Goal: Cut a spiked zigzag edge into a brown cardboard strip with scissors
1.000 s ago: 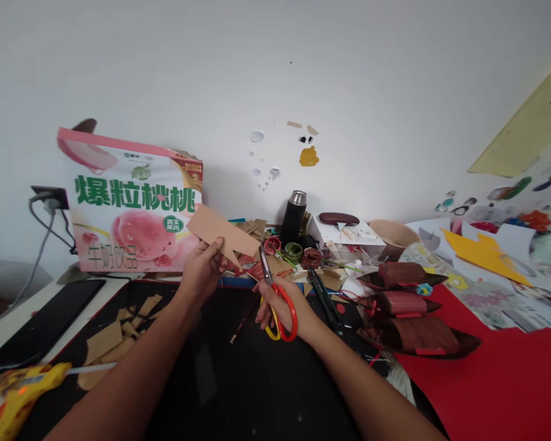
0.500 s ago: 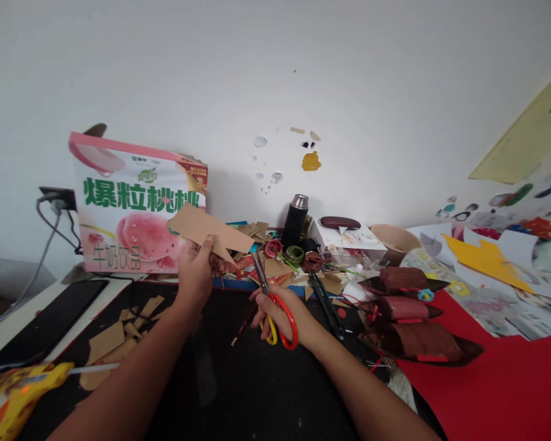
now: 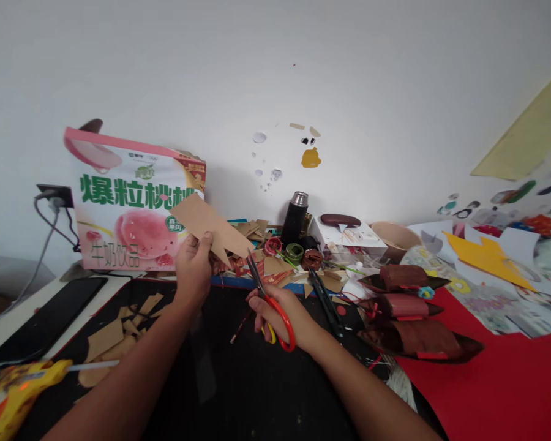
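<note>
Between the thumb and fingers of my left hand (image 3: pixel 194 260) is a flat piece of brown cardboard (image 3: pixel 206 223), raised above the table. A V-shaped notch is cut into its lower right side. My right hand (image 3: pixel 280 312) grips a pair of scissors (image 3: pixel 261 278) with red and yellow handles. The blades point up and away, close together, with their tips near the cardboard's right corner; whether they touch it I cannot tell. Beneath my right hand lies a thin dark stick (image 3: pixel 241 326), its kind unclear.
Cardboard scraps (image 3: pixel 114 337) and a yellow glue gun (image 3: pixel 37 386) lie at left, near a phone (image 3: pixel 46 318). A printed carton (image 3: pixel 133 202) stands behind. Further right are a black flask (image 3: pixel 295 217), a utility knife (image 3: pixel 326 303), several brown model boats (image 3: pixel 422 341) and red paper (image 3: pixel 496 386).
The cardboard has tilted, its right end now pointing further down. The scissors have shifted slightly left, and their blades are closer together. The whole view has moved a little.
</note>
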The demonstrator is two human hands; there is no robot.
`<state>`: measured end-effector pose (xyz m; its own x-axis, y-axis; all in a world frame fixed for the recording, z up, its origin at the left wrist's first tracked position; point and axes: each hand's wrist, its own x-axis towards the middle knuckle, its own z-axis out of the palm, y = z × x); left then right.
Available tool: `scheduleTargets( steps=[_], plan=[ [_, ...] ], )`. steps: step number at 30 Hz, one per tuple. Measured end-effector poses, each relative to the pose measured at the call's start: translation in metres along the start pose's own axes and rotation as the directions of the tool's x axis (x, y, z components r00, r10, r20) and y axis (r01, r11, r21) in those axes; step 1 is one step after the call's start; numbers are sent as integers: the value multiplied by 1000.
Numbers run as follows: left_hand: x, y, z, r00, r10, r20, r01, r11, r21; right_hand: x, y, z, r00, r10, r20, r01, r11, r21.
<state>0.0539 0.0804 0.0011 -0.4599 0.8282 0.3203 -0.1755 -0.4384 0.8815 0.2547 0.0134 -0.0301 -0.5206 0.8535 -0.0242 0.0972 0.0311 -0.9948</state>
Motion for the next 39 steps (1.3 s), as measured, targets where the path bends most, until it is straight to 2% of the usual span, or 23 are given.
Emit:
scheduleTargets(
  steps=[6, 17, 29, 39],
  plan=[
    [-4, -1, -1, 996, -36, 77, 32, 998, 56, -2, -4, 1, 1000, 17, -1, -17, 998, -58],
    [-10, 12, 7, 999, -40, 35, 40, 999, -22, -1, -3, 2, 1000, 26, -7, -27, 995, -91],
    [-9, 15, 6, 1000, 18, 11, -18, 1000, -2, -1, 4, 3, 999, 23, -22, -25, 996, -91],
    [-14, 19, 9, 999, -34, 25, 35, 999, -36, -3, -4, 2, 1000, 23, -20, -26, 991, -133]
  ],
)
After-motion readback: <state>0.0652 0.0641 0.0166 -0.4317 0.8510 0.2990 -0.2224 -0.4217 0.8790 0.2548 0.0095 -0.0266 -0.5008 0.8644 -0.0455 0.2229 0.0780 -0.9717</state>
